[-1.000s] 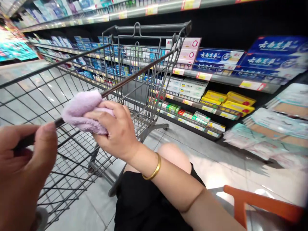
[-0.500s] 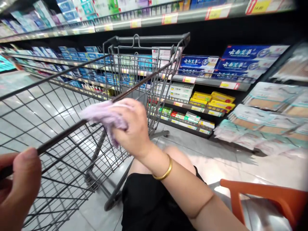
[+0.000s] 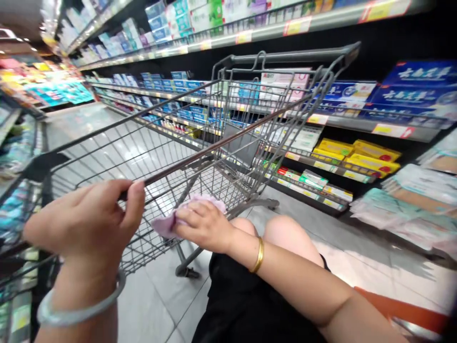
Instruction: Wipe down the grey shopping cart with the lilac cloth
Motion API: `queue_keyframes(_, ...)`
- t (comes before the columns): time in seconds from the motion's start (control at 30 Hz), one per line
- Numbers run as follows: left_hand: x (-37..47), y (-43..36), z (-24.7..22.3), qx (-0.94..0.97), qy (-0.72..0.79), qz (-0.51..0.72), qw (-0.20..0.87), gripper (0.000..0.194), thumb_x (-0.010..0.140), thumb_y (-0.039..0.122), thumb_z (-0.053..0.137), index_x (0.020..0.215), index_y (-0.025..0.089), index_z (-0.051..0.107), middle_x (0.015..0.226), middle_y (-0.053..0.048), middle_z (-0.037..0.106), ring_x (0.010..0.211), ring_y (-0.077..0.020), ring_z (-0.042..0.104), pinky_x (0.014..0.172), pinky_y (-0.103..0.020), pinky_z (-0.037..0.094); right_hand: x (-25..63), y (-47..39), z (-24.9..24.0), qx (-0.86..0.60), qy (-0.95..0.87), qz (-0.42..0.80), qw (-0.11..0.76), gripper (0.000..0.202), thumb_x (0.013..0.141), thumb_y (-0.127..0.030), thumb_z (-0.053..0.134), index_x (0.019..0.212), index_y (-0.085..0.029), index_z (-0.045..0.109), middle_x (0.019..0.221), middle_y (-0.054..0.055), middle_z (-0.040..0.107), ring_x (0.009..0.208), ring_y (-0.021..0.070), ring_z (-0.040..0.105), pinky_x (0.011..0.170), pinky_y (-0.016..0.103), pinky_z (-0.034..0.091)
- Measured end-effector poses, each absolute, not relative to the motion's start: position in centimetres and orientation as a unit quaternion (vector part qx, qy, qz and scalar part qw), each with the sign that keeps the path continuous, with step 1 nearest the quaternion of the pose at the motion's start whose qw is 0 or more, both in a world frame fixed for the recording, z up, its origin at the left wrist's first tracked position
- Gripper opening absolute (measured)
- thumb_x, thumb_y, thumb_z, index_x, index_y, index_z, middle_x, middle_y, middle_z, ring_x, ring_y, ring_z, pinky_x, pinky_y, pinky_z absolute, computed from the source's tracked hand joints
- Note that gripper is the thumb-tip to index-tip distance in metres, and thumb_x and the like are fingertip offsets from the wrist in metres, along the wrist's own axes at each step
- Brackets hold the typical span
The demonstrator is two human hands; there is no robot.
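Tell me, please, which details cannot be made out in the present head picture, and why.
Head view:
- The middle of the lilac cloth: covered by the right hand.
- The length of cart rail inside the left hand: covered by that hand.
- Words on the shelf labels: too small and blurred.
- The full shape of the orange object: partly behind the right arm, running into the dark right edge.

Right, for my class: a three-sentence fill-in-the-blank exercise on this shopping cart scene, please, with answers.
The left hand grips the shopping cart's top rail; the right hand holds the cloth, not above that rail but ____ it.
The bangle on the right arm is coloured ____.
The clothing over the person's lap is coloured ____.
Missing words: below; gold; black.
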State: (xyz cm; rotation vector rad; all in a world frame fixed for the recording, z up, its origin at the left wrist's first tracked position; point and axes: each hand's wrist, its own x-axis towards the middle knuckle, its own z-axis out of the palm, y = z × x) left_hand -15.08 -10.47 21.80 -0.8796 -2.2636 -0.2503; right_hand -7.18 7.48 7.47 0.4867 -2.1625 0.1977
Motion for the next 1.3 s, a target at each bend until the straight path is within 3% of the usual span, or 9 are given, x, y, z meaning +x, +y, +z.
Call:
queue_keyframes(0.13, -14.6, -9.8, 23.0, -0.321, -0.87, -0.012, 0.375, 0.033, 0.102, 0.048, 0.044, 0.098, 0.024, 0.066, 0.081, -0.004, 0.067, 0.074, -0.0204, 0.051, 0.062, -0.033, 0.023, -7.4, 6.4, 6.2, 0.234, -0.885, 0.058, 0.399, 0.008, 0.102, -0.027, 0.059, 0.102, -0.027, 0.067, 0.126, 0.003, 0.068, 0.109, 0.019, 0.055, 0.085, 0.035, 0.046)
queue_keyframes(0.3, -14.3, -9.7, 23.3, -0.335, -0.869, -0.002, 0.365, 0.037, 0.105, 0.047, 0.036, 0.094, 0.024, 0.063, 0.085, -0.003, 0.071, 0.079, -0.0202, 0.057, 0.074, -0.036, 0.034, -8.1, 6.2, 9.3, 0.169, -0.849, 0.066, 0.496, 0.012, 0.103, -0.032, 0.057, 0.111, -0.03, 0.067, 0.128, 0.001, 0.067, 0.114, 0.0221, 0.053, 0.089, 0.037, 0.044)
queue_keyframes(0.4, -14.0, -9.5, 23.4, -0.335, -0.876, -0.016, 0.348, 0.043, 0.105, 0.048, 0.032, 0.095, 0.023, 0.065, 0.089, -0.005, 0.072, 0.086, -0.0219, 0.062, 0.087, -0.04, 0.037, -8.1, 7.3, 8.9, 0.245, -0.857, 0.011, 0.453, 0.011, 0.104, -0.029, 0.056, 0.104, -0.029, 0.067, 0.124, 0.0, 0.069, 0.111, 0.0207, 0.054, 0.085, 0.036, 0.044)
queue_keyframes(0.53, -13.4, -8.6, 23.2, -0.332, -0.87, -0.097, 0.35, 0.049, 0.104, 0.05, 0.031, 0.114, 0.018, 0.068, 0.113, -0.012, 0.073, 0.109, -0.027, 0.065, 0.1, -0.048, 0.035, -7.4, 10.2, 9.1, 0.282, -0.875, -0.009, 0.393, 0.012, 0.103, -0.026, 0.058, 0.096, -0.027, 0.068, 0.122, -0.001, 0.07, 0.104, 0.0186, 0.056, 0.083, 0.034, 0.043)
queue_keyframes(0.67, -12.6, -5.3, 22.8, -0.361, -0.839, -0.181, 0.365, 0.044, 0.103, 0.045, 0.044, 0.137, 0.022, 0.061, 0.129, -0.012, 0.07, 0.124, -0.0285, 0.061, 0.111, -0.047, 0.034, -7.1, 12.5, 12.2, 0.154, -0.866, 0.069, 0.471, 0.012, 0.102, -0.029, 0.059, 0.104, -0.03, 0.071, 0.122, 0.003, 0.069, 0.108, 0.0218, 0.054, 0.089, 0.037, 0.044)
queue_keyframes(0.9, -11.9, 1.2, 22.0, -0.416, -0.799, -0.197, 0.386, 0.037, 0.101, 0.037, 0.053, 0.133, 0.022, 0.063, 0.113, -0.006, 0.076, 0.106, -0.027, 0.066, 0.107, -0.046, 0.032, -6.3, 13.1, 10.1, 0.176, -0.853, 0.003, 0.491, 0.011, 0.1, -0.032, 0.063, 0.099, -0.03, 0.074, 0.109, 0.004, 0.07, 0.106, 0.0217, 0.054, 0.083, 0.035, 0.045)
queue_keyframes(1.03, -12.5, 1.9, 21.5, -0.394, -0.805, -0.163, 0.413, 0.03, 0.1, 0.041, 0.054, 0.119, 0.021, 0.067, 0.099, -0.005, 0.074, 0.096, -0.0283, 0.064, 0.1, -0.047, 0.033, -5.7, 15.6, 12.9, 0.115, -0.842, 0.068, 0.522, 0.008, 0.098, -0.028, 0.066, 0.1, -0.029, 0.074, 0.116, 0.004, 0.07, 0.106, 0.0212, 0.057, 0.089, 0.038, 0.048)
queue_keyframes(1.13, -12.9, 1.9, 21.2, -0.394, -0.798, -0.148, 0.431, 0.031, 0.101, 0.043, 0.053, 0.118, 0.021, 0.066, 0.099, -0.005, 0.074, 0.095, -0.0281, 0.063, 0.098, -0.046, 0.032, -5.4, 17.5, 15.9, 0.055, -0.821, 0.121, 0.555, 0.019, 0.093, -0.023, 0.069, 0.109, -0.03, 0.073, 0.12, 0.006, 0.068, 0.11, 0.0241, 0.057, 0.098, 0.044, 0.048)
queue_keyframes(1.3, -13.4, 2.2, 21.2, -0.39, -0.795, -0.143, 0.442, 0.029, 0.102, 0.042, 0.052, 0.114, 0.02, 0.066, 0.099, -0.006, 0.074, 0.094, -0.0274, 0.062, 0.096, -0.045, 0.031, -5.0, 17.9, 13.4, 0.097, -0.846, 0.11, 0.513, 0.021, 0.089, -0.019, 0.071, 0.108, -0.027, 0.073, 0.119, 0.006, 0.069, 0.107, 0.0237, 0.059, 0.093, 0.041, 0.05)
